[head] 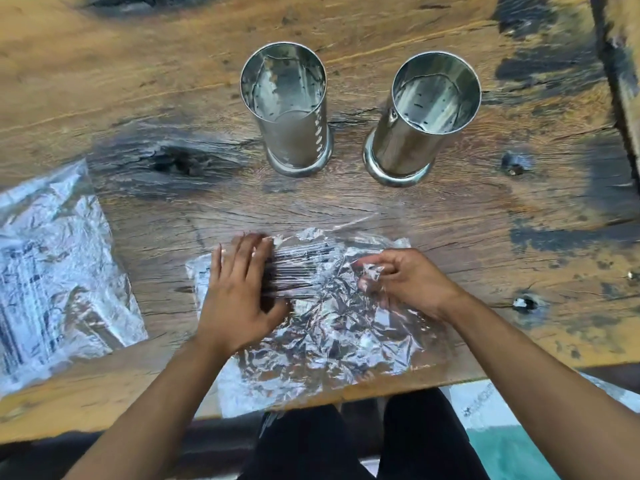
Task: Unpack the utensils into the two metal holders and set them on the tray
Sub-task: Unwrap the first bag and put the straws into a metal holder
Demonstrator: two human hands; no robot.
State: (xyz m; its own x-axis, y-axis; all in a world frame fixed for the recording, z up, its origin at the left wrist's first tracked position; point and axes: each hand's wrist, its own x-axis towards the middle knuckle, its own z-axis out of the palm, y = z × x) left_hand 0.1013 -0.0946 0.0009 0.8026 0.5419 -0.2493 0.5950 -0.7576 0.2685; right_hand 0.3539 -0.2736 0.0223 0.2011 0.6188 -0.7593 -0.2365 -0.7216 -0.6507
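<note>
Two empty metal holders stand upright on the wooden table point(138, 98), one left point(287, 109) and one right point(419, 123). In front of them lies a crinkled clear plastic bag point(329, 327) with dark utensils point(304, 268) blurred inside it. My left hand point(239, 292) lies flat on the bag's left part, over the utensils, fingers spread. My right hand point(408, 282) pinches a fold of the plastic at the bag's right side. No tray is in view.
A second plastic bag point(52, 271) lies at the left edge of the table. The table's near edge runs just in front of my legs. A raised wooden rim point(623, 81) borders the far right.
</note>
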